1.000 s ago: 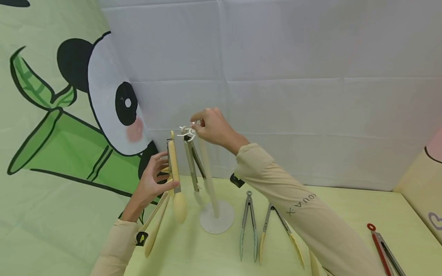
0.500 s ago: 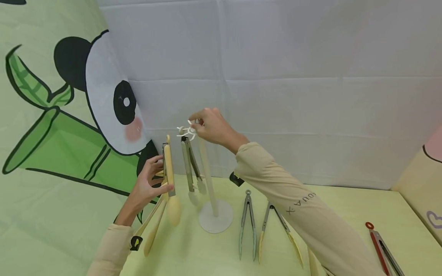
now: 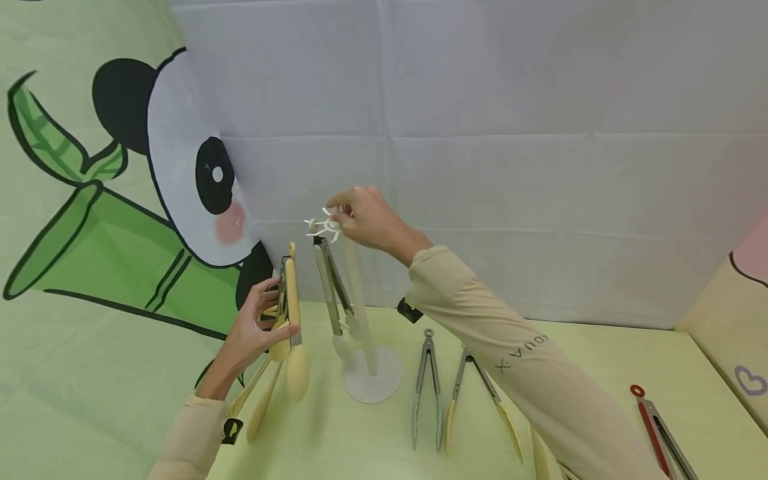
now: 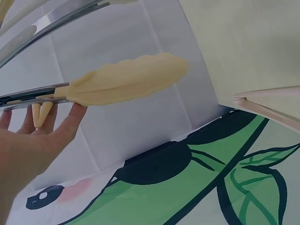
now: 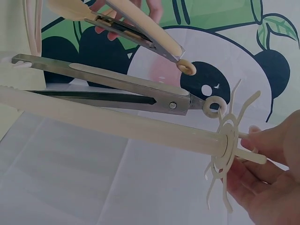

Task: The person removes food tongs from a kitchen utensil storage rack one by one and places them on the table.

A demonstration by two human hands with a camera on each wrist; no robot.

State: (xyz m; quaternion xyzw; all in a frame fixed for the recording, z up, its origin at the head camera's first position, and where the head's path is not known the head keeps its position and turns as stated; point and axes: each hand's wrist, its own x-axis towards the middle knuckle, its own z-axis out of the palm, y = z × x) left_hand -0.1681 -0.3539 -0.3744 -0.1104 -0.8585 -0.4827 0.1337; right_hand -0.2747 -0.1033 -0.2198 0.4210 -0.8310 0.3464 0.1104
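Observation:
My left hand grips a pair of pale yellow kitchen tongs by the handles, hanging ring up and tips down. Their yellow head fills the middle of the left wrist view. My right hand pinches the hooks at the top of a white stand, whose hook wheel shows in the right wrist view. From one hook hangs a second pair of tongs, metal with pale handles, by its ring. The ring of the yellow tongs is apart from the hooks.
The stand's round base rests on the pale table. Green-tipped tongs and spread yellow-tipped tongs lie right of it, with red-handled tongs farther right. Another cream pair is beside my left hand. Cloth hangs behind.
My left hand has moved a little left and down with the yellow tongs, away from the hooks. My right hand stays at the stand's top. The hanging tongs have swung slightly.

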